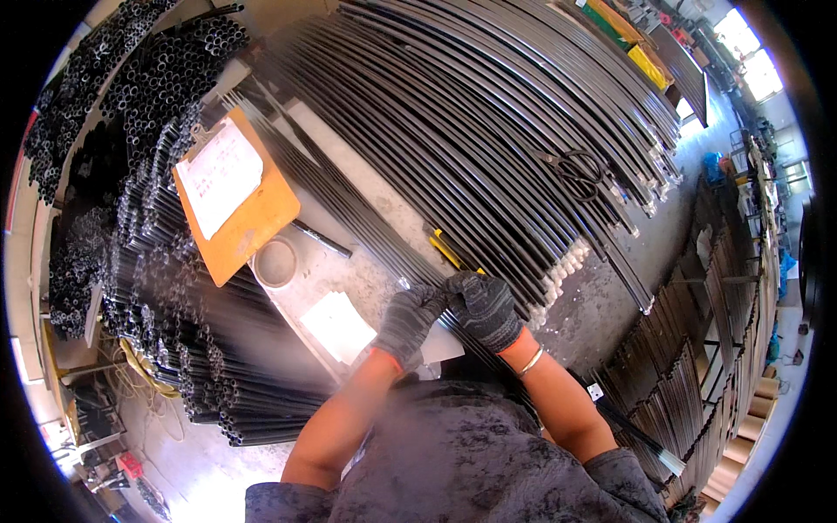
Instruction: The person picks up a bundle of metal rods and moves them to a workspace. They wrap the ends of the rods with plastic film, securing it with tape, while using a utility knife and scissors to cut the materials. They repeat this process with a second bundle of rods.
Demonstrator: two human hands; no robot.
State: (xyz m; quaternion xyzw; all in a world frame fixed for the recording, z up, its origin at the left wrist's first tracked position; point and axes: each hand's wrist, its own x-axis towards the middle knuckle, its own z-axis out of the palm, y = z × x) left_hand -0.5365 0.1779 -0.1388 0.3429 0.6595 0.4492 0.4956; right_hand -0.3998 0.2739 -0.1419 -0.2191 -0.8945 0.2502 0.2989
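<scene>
Left hand (408, 322) and right hand (484, 311), both in grey gloves, met at the near end of the thin rods (370, 234). Fingers were curled in; could not tell whether they gripped anything. Thin rods ran up-left across the table (370, 185). Just beyond the right hand: yellow tool (445, 249). Beside the left: white paper (336, 327). Farther left: ring (260, 264), clipboard (253, 225). Rightward, scissors (581, 177) lay on long dark tubes (453, 157). Tube stacks (179, 65) stood far left.
</scene>
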